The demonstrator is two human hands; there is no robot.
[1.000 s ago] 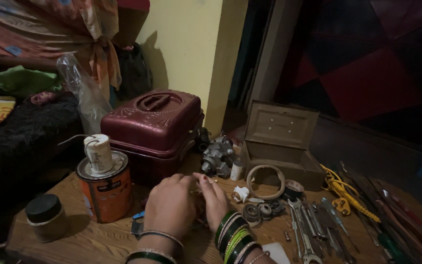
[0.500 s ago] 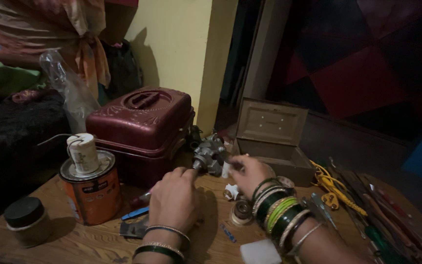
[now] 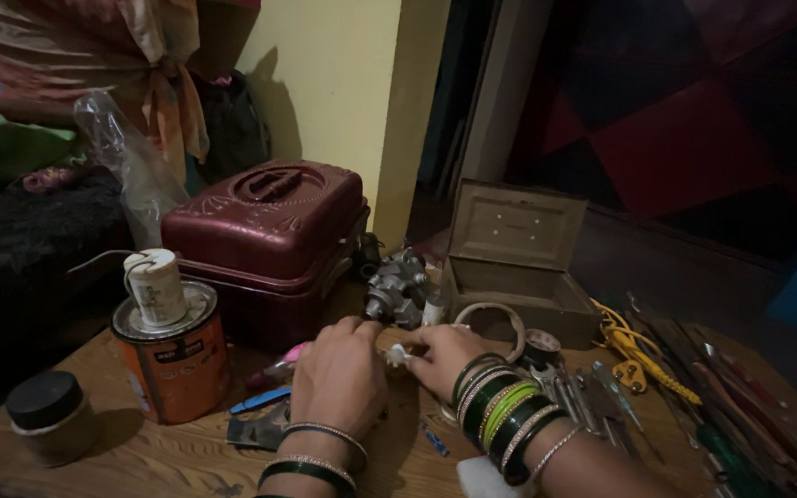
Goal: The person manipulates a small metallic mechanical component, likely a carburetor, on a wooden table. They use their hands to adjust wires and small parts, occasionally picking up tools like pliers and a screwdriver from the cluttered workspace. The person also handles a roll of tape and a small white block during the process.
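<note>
On a dim, cluttered wooden table [image 3: 140, 456], left hand [image 3: 339, 378] and right hand [image 3: 445, 360] meet, fingers pinching a small white part [image 3: 397, 353] between them; work looks mid-way, tools [image 3: 601, 397] lying unused nearby.

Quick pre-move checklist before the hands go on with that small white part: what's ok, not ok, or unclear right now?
1. Small white part pinched between both hands: ok.
2. Left hand on the table: ok.
3. Right hand grip firm: cannot tell, fingertips dim.
4. Grey metal assembly clear of the hands: ok, just behind.
5. Open box within reach: ok.
6. Loose tools near right wrist: not ok, crowded.
</note>
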